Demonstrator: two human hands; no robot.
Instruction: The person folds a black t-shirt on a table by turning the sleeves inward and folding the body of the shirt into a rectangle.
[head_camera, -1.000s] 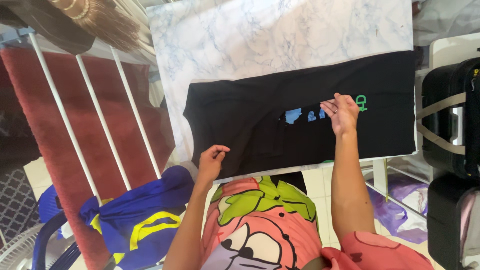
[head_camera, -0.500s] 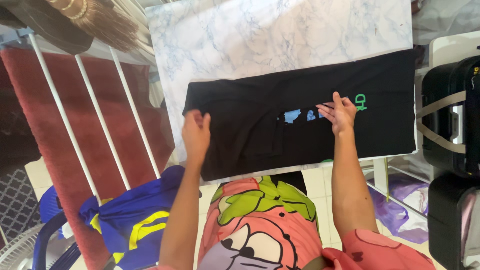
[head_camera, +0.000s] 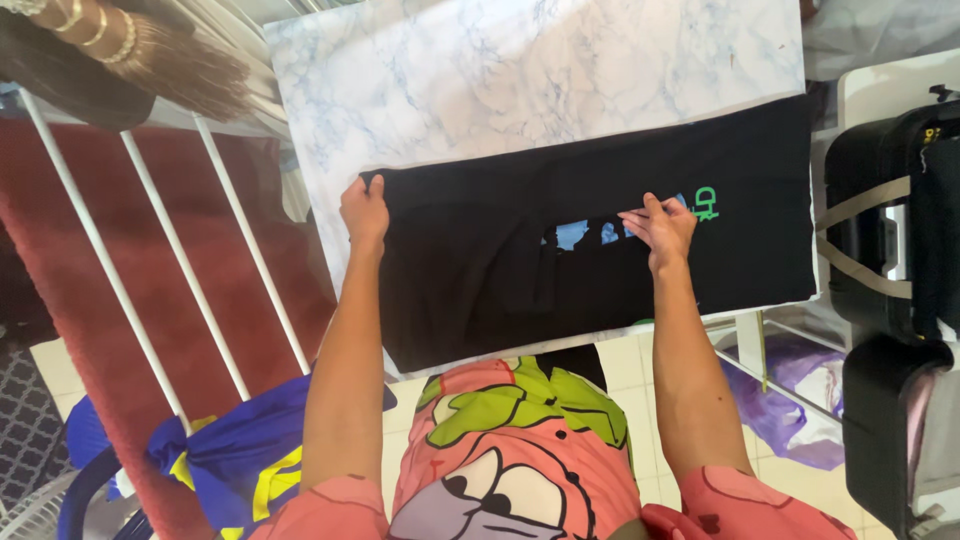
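I can't read the blue and green print (head_camera: 600, 230) on the black shirt (head_camera: 480, 260): a fold and my right hand (head_camera: 655, 228) cover most of it. My left hand (head_camera: 364, 210) hides the shirt's corner by the table's (head_camera: 520, 70) left edge (fingertips tucked under). The picture's right edge cuts off the black bag (head_camera: 890, 220).

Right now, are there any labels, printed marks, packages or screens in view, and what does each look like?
No packages or screens.
Green print: small mark on the black garment, just right of the right hand.
Blue print: patches showing through a gap in the garment's folds, left of that hand.
Tiny yellow marking: on the black case at the right edge.
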